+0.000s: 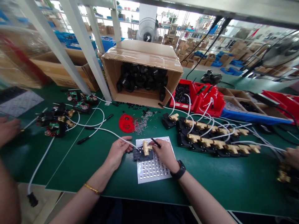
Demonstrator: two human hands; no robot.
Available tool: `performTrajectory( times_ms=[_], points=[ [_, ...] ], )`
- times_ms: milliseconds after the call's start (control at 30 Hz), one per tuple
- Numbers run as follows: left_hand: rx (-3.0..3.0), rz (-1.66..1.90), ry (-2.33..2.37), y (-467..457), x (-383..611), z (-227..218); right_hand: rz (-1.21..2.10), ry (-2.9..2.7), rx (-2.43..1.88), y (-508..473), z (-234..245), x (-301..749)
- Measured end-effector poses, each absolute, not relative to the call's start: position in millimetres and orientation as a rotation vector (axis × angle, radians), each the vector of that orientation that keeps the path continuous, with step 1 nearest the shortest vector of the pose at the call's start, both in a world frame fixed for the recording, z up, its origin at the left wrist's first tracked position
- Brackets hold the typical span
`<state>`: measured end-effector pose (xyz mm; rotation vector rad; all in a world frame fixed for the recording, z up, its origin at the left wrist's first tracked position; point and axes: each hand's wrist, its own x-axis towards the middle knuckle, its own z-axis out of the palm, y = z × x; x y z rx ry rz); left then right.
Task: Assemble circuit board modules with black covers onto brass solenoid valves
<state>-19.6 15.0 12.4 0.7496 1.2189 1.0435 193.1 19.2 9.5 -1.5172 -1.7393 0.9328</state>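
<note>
In front of me lies a black housing [139, 154] with a brass T-shaped valve fitting [146, 148] on top and a white cable [109, 131] running off to the left. My left hand [118, 152] is at the housing's left side, fingers curled round the cable close to it. Between the thumb and fingers of my right hand [164, 154] is a slim black pen-like tool [155, 142], its tip above and beside the brass fitting. Underneath the housing and my right hand is a white sheet [151, 174] with rows of small round silver dots.
Rows of brass-fitted black housings [210, 143] stand right. Red rings [126, 123] and loose pins [143, 123] lie ahead, before a carton [142, 51] of black parts. Red bins [207, 99] are back right. Opened units [53, 121] lie left. Other people's hands [8, 129] show at both edges.
</note>
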Motion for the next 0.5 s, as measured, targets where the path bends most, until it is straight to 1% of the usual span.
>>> performTrajectory(
  times_ms=[100, 300, 367, 467, 500],
  points=[
    [0.798, 1.044, 1.226, 16.5, -16.1, 11.5, 0.807, -1.899, -1.428, 13.9, 9.5, 194.8],
    [1.069, 0.954, 1.258, 25.2, -9.2, 6.3, 1.021, -1.920, -1.411, 12.7, 13.3, 206.8],
    [1.122, 0.892, 1.242, 30.1, -9.5, 4.9, 0.927, -1.890, -1.558, 25.0, 15.7, 210.6],
    [1.253, 0.779, 1.194, 39.1, -12.2, 4.4, 0.634, -1.772, -1.831, 54.8, 15.2, 211.1],
    [1.303, 0.743, 1.174, 42.1, -13.4, 4.7, 0.582, -1.759, -1.878, 65.1, 13.6, 209.5]
  ],
)
